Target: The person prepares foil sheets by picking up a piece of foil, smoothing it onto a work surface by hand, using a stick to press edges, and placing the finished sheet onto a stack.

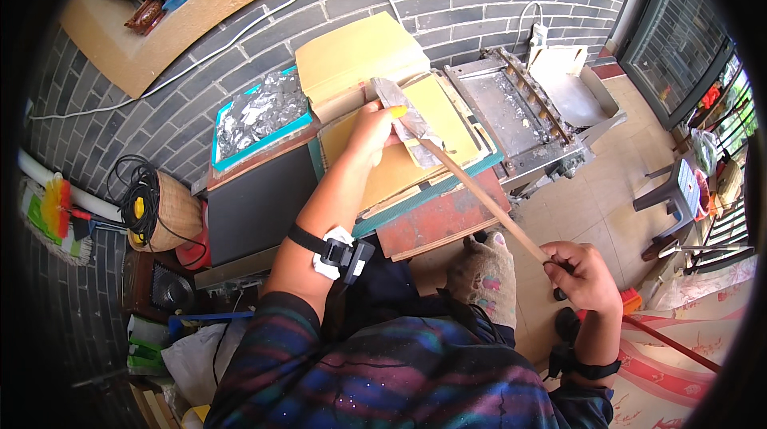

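Observation:
My left hand (pixel 373 132), with a yellow cover on its thumb, grips a narrow grey foil-like strip (pixel 392 96). The strip lies slantwise above a stack of yellow paper sheets (pixel 446 102). In my right hand (pixel 581 279), off the table's front right corner, is the near end of a long flat wooden stick (pixel 488 204). Its far end reaches up to the grey strip beside my left fingers; whether it lies under or within the strip is hidden. A teal ribbed mat (pixel 392 210) shows beneath the sheets, on a worn reddish board (pixel 446 213).
Crumpled silvery foil (pixel 263 108) fills a turquoise tray (pixel 220 153) at the left. An open tan folder (pixel 359 51) leans by the brick wall. A metal machine frame (pixel 509 105) stands right, beside a shallow metal box (pixel 602 90). A plastic stool (pixel 671 192) is farther right.

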`<state>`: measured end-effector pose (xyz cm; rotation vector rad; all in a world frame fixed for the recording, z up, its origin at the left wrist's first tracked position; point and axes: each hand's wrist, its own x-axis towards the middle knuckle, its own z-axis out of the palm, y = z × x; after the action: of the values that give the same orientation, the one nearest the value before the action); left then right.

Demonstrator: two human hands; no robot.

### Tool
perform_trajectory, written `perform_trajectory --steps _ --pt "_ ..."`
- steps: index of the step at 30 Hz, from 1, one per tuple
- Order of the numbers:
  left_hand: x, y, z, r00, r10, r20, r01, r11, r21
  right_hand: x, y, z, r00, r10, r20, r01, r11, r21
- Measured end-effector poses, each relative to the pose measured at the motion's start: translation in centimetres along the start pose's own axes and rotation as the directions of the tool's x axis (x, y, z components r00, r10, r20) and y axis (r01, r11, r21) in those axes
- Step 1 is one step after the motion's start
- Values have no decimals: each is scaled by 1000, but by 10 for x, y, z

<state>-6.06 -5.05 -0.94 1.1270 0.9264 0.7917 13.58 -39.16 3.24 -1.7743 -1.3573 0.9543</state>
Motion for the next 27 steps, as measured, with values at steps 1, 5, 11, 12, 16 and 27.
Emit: perform_trajectory --steps 1,5,11,12,16,27 --pt "3 -5 -5 1000 12 1 -12 1000 15 0 1 0 1000 1 17 -1 1000 1" --pt "4 -5 -20 998 62 11 -62 996 63 -1 3 -9 985 -142 100 138 990 38" --pt "-38 59 -36 935 172 310 -194 980 42 16 -26 -38 985 -151 -82 164 968 189" --pt "-48 77 -34 913 148 380 -200 975 101 25 -24 -44 982 -161 -100 178 962 207" --pt "-86 130 -33 729 140 671 -276 956 101 84 -65 -48 811 -566 -147 584 798 152" --pt "-83 144 -74 639 235 732 -397 916 53 154 -157 -8 706 -688 167 530 670 520"
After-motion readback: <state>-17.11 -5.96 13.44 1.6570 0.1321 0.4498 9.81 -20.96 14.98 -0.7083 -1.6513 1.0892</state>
